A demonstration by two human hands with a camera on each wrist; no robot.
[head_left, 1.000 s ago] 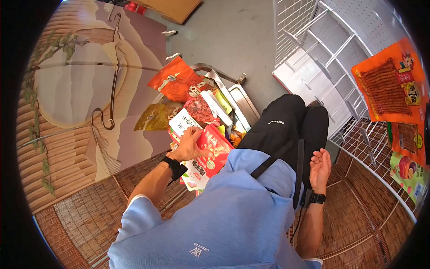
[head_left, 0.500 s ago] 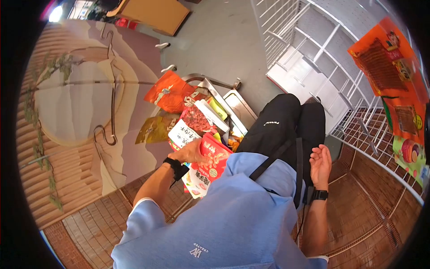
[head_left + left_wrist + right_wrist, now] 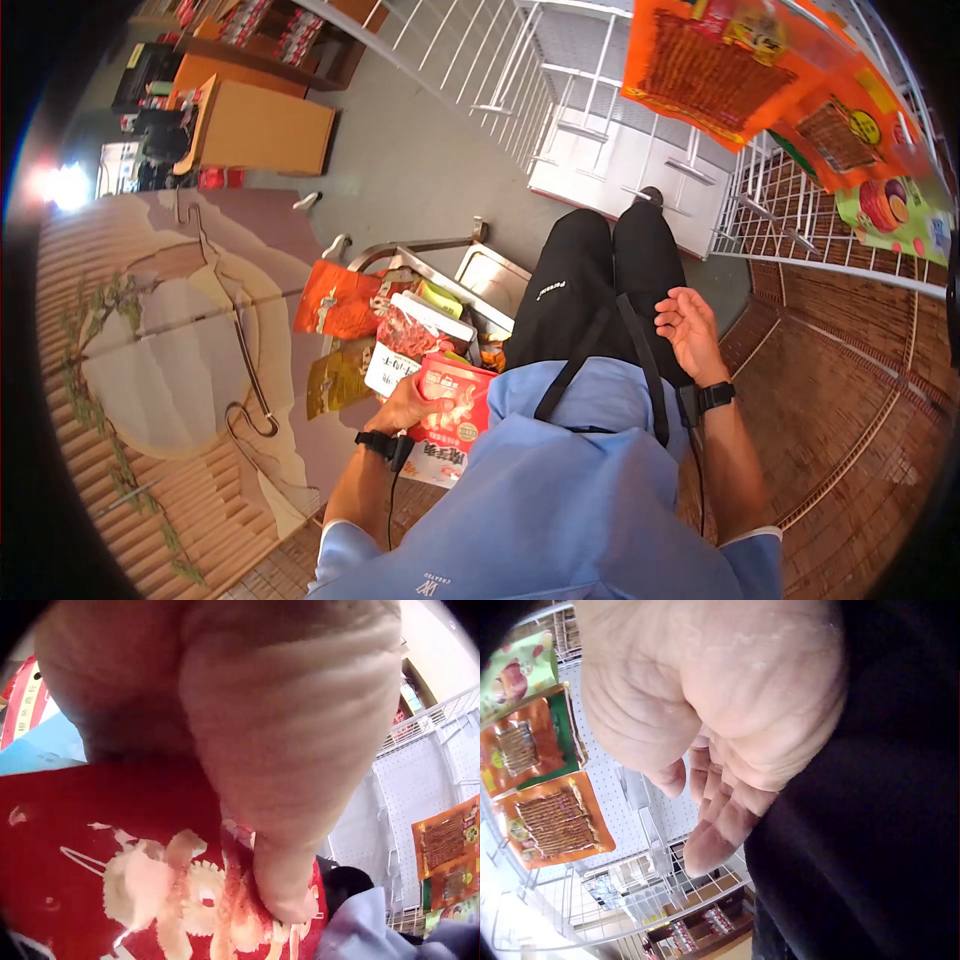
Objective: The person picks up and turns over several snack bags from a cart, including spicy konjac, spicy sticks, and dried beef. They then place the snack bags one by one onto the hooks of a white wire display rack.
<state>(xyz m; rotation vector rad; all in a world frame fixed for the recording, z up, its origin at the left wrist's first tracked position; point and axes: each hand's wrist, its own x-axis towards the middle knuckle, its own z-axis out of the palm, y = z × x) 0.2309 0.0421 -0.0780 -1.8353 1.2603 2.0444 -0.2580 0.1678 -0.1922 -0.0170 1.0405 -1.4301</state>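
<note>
My left hand (image 3: pixel 405 405) holds a red snack bag (image 3: pixel 457 402) by its edge, beside my lap in the head view. In the left wrist view the thumb (image 3: pixel 289 889) lies across the front of this bag, which is printed with pale food pieces; the fingers behind it are hidden. A white and red meat snack bag (image 3: pixel 388 368) lies just beyond the hand. Near my right thigh, my right hand (image 3: pixel 690 330) has its palm turned up and its fingers loosely bent, holding nothing. Black trousers (image 3: pixel 870 825) fill one side of the right wrist view.
Other packets, among them an orange bag (image 3: pixel 335 300) and an olive bag (image 3: pixel 338 380), are piled in a metal-framed cart (image 3: pixel 495 280). At upper right a white wire rack (image 3: pixel 570 75) carries orange snack bags (image 3: pixel 700 75) and a green bag (image 3: pixel 897 215). A patterned panel (image 3: pixel 160 380) stands at left.
The head view has swung toward the right, bringing the rack and its hanging bags further into the middle. My left hand keeps its hold on the red bag; the right hand stays by the thigh.
</note>
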